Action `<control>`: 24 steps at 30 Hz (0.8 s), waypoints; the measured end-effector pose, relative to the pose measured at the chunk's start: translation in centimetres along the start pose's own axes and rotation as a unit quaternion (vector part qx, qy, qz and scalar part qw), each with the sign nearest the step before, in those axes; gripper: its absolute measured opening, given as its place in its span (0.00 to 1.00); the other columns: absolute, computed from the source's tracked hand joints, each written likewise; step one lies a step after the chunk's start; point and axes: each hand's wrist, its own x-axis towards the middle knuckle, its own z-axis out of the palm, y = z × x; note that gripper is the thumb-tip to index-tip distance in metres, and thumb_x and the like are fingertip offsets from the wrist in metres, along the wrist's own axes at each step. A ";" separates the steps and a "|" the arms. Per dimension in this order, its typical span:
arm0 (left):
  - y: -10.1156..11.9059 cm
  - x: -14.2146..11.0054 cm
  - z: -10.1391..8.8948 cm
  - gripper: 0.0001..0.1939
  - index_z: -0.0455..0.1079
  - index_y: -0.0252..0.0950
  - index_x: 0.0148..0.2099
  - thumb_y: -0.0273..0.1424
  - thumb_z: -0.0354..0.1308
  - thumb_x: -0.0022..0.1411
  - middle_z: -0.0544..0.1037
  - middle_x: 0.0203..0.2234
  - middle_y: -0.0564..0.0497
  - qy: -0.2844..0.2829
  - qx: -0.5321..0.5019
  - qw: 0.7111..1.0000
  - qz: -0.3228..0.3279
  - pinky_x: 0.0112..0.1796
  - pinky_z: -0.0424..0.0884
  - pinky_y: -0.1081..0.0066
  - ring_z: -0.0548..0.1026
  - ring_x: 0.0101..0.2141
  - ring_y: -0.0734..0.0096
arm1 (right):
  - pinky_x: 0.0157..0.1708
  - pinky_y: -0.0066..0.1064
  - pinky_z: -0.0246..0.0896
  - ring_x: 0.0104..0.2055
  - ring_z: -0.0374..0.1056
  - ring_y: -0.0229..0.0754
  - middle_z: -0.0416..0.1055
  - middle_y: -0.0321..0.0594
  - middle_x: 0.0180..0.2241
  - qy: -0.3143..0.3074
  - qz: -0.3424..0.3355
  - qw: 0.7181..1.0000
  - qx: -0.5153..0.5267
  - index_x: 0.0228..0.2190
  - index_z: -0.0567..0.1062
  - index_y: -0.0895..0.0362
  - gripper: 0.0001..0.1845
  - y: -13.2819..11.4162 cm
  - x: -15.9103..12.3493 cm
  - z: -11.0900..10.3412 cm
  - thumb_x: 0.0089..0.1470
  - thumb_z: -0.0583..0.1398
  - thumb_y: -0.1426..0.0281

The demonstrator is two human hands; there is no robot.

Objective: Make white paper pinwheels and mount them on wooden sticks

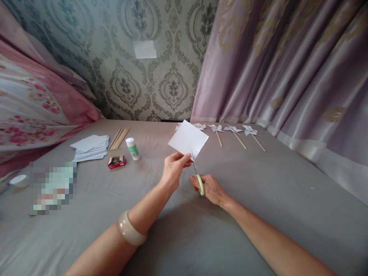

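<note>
As left fingers (186,158) pinch paper (188,138) that partly hides pinwheels (200,126), right fingers (195,181) clasp scissors (200,183).

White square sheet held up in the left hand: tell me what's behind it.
Past the upper edges of the white sheet, parts of paper pinwheels show on the grey cloth. The sheet covers the rest, so their number there cannot be told.

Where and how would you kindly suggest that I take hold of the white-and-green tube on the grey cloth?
I would grip the white-and-green tube around its middle, below the white cap, coming from the right. It is slim and stands on end, so a grasp should wrap its sides easily, while the red box and wooden sticks lie to its left.
</note>
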 end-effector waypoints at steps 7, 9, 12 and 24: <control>-0.1 0.1 0.0 0.11 0.73 0.31 0.25 0.34 0.67 0.41 0.75 0.21 0.49 -0.005 -0.004 1.000 -0.001 0.30 0.67 0.73 0.72 0.25 0.74 | 0.23 0.28 0.44 0.21 0.50 0.33 0.53 0.30 0.15 0.007 -0.001 1.000 0.007 0.16 0.62 0.57 0.29 0.1 0.0 0.2 0.50 0.52 0.46; 0.0 0.1 0.0 0.11 0.74 0.31 0.25 0.34 0.67 0.41 0.75 0.21 0.50 -0.004 -0.006 1.000 -0.002 0.30 0.67 0.73 0.72 0.25 0.74 | 0.23 0.28 0.44 0.21 0.50 0.33 0.53 0.30 0.15 0.010 -0.001 1.000 0.008 0.16 0.62 0.57 0.28 0.2 0.1 0.2 0.51 0.53 0.46; 0.0 0.1 0.0 0.10 0.73 0.31 0.25 0.33 0.66 0.42 0.75 0.21 0.50 -0.003 -0.007 1.000 -0.003 0.29 0.67 0.73 0.72 0.25 0.74 | 0.24 0.28 0.45 0.21 0.50 0.33 0.53 0.30 0.15 0.014 -0.011 1.000 0.007 0.16 0.62 0.57 0.28 0.3 0.1 0.2 0.51 0.53 0.47; -0.2 -0.4 0.3 0.09 0.72 0.31 0.23 0.32 0.66 0.42 0.74 0.19 0.51 -0.025 0.008 0.999 -0.021 0.29 0.66 0.73 0.70 0.23 0.76 | 0.22 0.27 0.46 0.21 0.52 0.34 0.54 0.31 0.15 0.027 0.005 0.999 0.023 0.15 0.63 0.57 0.30 -0.3 0.0 0.1 0.49 0.52 0.44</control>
